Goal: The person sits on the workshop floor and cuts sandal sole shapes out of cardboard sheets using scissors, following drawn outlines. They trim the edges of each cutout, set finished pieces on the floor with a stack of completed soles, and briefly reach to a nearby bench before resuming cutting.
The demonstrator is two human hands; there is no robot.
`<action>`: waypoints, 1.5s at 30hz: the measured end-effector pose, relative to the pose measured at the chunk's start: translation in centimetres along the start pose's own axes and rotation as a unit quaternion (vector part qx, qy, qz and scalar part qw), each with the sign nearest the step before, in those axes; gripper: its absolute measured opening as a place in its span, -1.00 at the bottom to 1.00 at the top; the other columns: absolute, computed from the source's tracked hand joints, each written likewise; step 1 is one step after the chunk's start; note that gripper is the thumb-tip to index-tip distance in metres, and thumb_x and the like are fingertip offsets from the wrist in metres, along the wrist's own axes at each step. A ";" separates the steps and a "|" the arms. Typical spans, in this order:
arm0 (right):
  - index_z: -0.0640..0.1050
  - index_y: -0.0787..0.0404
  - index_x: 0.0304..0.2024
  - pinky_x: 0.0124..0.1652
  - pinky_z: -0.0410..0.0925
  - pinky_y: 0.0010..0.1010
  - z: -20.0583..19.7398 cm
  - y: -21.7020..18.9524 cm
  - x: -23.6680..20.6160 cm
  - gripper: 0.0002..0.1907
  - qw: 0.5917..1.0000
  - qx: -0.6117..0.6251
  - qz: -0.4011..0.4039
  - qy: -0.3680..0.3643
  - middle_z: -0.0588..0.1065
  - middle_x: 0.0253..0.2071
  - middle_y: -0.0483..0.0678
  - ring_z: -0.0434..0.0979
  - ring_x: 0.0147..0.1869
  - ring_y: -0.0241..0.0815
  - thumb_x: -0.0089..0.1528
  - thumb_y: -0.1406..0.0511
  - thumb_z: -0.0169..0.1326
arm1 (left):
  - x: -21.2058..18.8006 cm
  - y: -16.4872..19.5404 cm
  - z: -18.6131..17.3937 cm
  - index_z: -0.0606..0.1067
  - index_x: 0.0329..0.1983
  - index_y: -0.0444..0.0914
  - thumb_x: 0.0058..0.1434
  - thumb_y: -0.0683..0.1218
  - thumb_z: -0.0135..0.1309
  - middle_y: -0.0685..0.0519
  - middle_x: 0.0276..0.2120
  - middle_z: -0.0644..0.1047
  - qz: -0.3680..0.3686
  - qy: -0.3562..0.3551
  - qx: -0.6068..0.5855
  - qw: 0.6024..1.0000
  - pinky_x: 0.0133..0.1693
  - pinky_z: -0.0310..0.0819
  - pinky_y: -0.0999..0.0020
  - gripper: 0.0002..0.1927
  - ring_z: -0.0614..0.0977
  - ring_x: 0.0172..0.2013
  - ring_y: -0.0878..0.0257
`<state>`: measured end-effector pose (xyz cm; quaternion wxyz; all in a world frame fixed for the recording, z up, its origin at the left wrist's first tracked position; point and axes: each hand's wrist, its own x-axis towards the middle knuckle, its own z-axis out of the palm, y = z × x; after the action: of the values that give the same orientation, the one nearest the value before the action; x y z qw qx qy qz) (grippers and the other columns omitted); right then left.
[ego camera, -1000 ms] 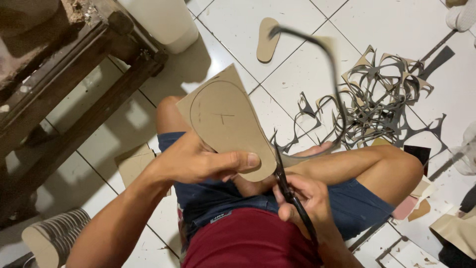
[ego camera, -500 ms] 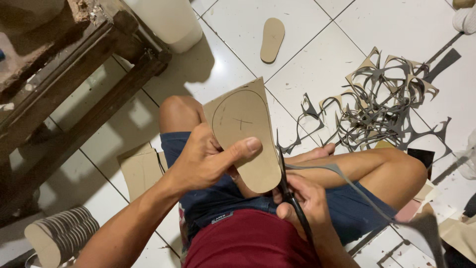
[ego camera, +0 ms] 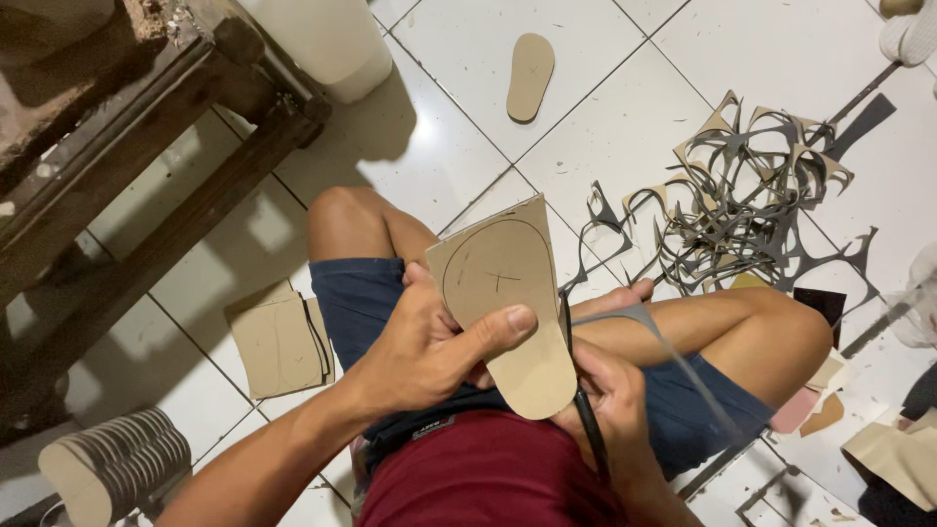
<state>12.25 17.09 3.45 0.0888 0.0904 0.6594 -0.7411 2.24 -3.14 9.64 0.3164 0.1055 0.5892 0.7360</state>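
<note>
Seated on the tiled floor [ego camera: 625,127], a worker's left hand [ego camera: 429,342] clamps a tan board [ego camera: 508,303] over the lap, thumb pressed across its traced sole outline to steady it. The right hand [ego camera: 610,410] is closed around dark shears [ego camera: 576,371] at the board's right edge, where a thin offcut strip [ego camera: 673,356] trails away. Half a second earlier the board sat higher and the strip hung lower. Scraps [ego camera: 761,195] lie nearby.
</note>
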 end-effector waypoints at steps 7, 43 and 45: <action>0.64 0.43 -0.27 -0.47 0.33 -0.53 -1.5 2.3 -1.1 -0.80 0.992 -0.120 -0.007 0.032 0.54 -0.50 -0.11 0.46 -0.46 -0.38 0.06 0.43 0.21 | 0.3 -1.0 0.2 0.58 -0.24 -0.36 0.38 -0.04 0.07 0.12 -0.53 0.58 0.032 0.068 0.021 0.997 -0.59 0.38 0.53 -0.74 0.54 -0.61 0.46; 0.64 0.44 -0.08 -0.22 0.40 -0.51 -0.8 -0.4 -0.6 -0.66 0.998 -0.046 0.042 0.015 0.60 -0.29 -0.02 0.52 -0.25 -0.34 0.11 0.38 0.26 | 0.6 -2.4 -0.9 0.52 0.08 -0.44 0.40 -0.09 0.03 0.07 -0.26 0.61 -0.076 -0.073 -0.094 0.990 -0.24 0.47 0.50 -0.66 0.58 -0.27 0.42; 0.60 0.41 -0.03 -0.15 0.40 -0.53 -0.9 -0.3 -0.4 -0.61 0.999 -0.045 0.029 0.005 0.59 -0.21 -0.04 0.54 -0.17 -0.38 0.10 0.35 0.24 | 0.6 -2.3 -1.0 0.52 0.10 -0.44 0.40 -0.08 0.04 0.09 -0.23 0.60 -0.066 -0.093 -0.071 0.991 -0.20 0.49 0.50 -0.66 0.58 -0.24 0.44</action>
<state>12.55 18.03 3.77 0.1114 0.1092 0.6894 -0.7074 2.02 -3.29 7.11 0.4241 0.1114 0.5092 0.7406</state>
